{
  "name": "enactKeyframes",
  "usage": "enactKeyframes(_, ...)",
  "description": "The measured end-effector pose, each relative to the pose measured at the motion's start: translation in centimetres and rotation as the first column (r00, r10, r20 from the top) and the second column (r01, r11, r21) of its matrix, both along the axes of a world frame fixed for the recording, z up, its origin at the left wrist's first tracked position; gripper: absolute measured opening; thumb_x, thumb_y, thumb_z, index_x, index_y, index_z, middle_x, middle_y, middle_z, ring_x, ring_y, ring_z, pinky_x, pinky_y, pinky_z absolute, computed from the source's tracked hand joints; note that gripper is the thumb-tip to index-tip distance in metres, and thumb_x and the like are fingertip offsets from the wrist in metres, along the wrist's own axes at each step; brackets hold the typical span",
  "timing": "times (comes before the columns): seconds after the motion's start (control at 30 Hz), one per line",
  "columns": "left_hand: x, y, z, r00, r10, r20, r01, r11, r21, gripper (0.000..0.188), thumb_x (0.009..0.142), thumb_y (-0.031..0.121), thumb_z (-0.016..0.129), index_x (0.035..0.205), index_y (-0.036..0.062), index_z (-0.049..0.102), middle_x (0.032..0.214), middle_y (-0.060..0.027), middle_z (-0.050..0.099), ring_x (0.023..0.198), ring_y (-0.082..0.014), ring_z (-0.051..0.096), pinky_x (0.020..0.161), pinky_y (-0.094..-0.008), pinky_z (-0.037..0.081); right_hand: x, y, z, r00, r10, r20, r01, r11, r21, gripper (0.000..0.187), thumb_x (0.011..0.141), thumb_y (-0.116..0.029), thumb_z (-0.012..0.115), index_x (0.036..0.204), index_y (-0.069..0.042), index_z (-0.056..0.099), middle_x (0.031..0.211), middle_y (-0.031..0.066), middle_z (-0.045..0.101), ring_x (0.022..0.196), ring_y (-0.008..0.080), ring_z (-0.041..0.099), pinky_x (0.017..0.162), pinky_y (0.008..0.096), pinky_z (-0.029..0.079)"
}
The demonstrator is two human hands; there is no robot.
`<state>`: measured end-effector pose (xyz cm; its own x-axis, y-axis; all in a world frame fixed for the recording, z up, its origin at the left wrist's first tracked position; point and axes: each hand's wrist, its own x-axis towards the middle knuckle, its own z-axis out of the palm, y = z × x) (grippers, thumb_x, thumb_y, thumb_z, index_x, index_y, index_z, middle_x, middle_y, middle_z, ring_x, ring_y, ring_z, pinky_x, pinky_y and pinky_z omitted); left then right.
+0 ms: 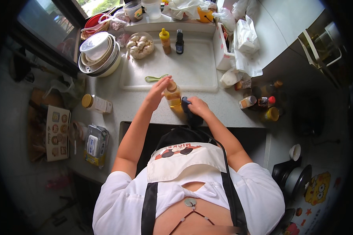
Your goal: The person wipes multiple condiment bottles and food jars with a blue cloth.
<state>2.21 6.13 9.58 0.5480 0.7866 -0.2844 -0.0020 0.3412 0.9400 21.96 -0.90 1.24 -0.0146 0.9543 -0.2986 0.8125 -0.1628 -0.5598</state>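
A clear jar (pixel 173 100) with amber contents and a tan lid stands on the counter in front of me. My left hand (pixel 157 93) is at the jar's left side, its fingers stretched out beside the lid; whether they touch it I cannot tell. In my right hand (pixel 198 106) is a bunched dark blue cloth (pixel 190 114), just right of the jar and hanging toward the counter's front edge. Beyond the left fingertips, a green peeler-like tool (pixel 156 78) lies on the white tray (pixel 196 82).
On the tray stand a bowl of garlic bulbs (pixel 140 46), a yellow-capped bottle (pixel 165 41) and a dark bottle (pixel 179 42). Stacked bowls (pixel 99 55) and a yellow-lidded jar (pixel 96 103) are at left. Several condiment bottles (pixel 266 102) crowd the right, near a white box (pixel 224 49).
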Motion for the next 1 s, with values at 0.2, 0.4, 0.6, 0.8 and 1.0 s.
enactKeyframes(0.2, -0.1, -2.2, 1.2, 0.960, 0.279, 0.016, -0.277, 0.958, -0.068, 0.068, 0.084, 0.056, 0.047, 0.134, 0.0118, 0.034, 0.141, -0.0075, 0.031, 0.135, -0.0223, 0.015, 0.103, -0.0530, 0.011, 0.0, 0.9, 4.5, 0.960, -0.060, -0.274, 0.187, 0.864, 0.467, 0.031, 0.078, -0.015, 0.053, 0.106, -0.001, 0.058, 0.115, 0.0164, 0.053, 0.104, 0.0332, 0.052, 0.089, 0.0377, 0.042)
enactKeyframes(0.4, 1.7, -4.6, 1.4, 0.965, 0.263, -0.015, -0.263, 0.956, -0.128, 0.088, 0.077, 0.055, 0.059, 0.130, -0.0094, 0.029, 0.127, -0.0218, 0.041, 0.121, -0.0263, 0.037, 0.098, -0.0395, 0.028, -1.7, 0.9, 8.0, 0.937, 0.073, -0.341, 0.153, 0.793, 0.590, 0.033, 0.078, -0.009, 0.055, 0.109, 0.002, 0.056, 0.119, 0.0157, 0.052, 0.108, 0.0311, 0.051, 0.092, 0.0348, 0.041)
enactKeyframes(0.6, 1.7, -4.2, -0.9, 0.932, 0.363, 0.008, -0.357, 0.918, -0.171, 0.059, 0.078, 0.047, 0.058, 0.120, 0.0061, 0.048, 0.128, -0.0116, 0.041, 0.127, -0.0243, 0.027, 0.104, -0.0475, 0.016, -0.6, 2.9, 0.8, 0.839, -0.018, -0.543, 0.227, 0.920, 0.321, 0.035, 0.077, -0.009, 0.051, 0.110, 0.002, 0.055, 0.117, 0.0173, 0.053, 0.111, 0.0307, 0.049, 0.095, 0.0345, 0.039)
enactKeyframes(0.8, 2.5, -4.4, 0.8, 0.910, 0.413, 0.040, -0.405, 0.905, -0.128, 0.075, 0.076, 0.040, 0.061, 0.127, -0.0083, 0.035, 0.122, -0.0171, 0.045, 0.116, -0.0232, 0.040, 0.100, -0.0330, 0.025, -0.7, 1.8, -5.7, 0.984, -0.079, -0.159, 0.112, 0.971, 0.213, 0.034, 0.075, -0.010, 0.051, 0.107, -0.003, 0.058, 0.114, 0.0171, 0.053, 0.106, 0.0333, 0.051, 0.091, 0.0372, 0.042)
enactKeyframes(1.0, 1.6, -2.8, 1.5, 0.956, 0.256, 0.143, -0.244, 0.965, -0.098, 0.059, 0.080, 0.038, 0.054, 0.131, 0.0121, 0.040, 0.131, -0.0081, 0.038, 0.129, -0.0202, 0.021, 0.103, -0.0473, 0.007, -1.0, -0.3, -1.9, 0.997, -0.036, 0.062, 0.024, 0.983, 0.184, 0.033, 0.073, -0.011, 0.053, 0.105, -0.007, 0.060, 0.113, 0.0143, 0.054, 0.103, 0.0338, 0.052, 0.088, 0.0370, 0.044)
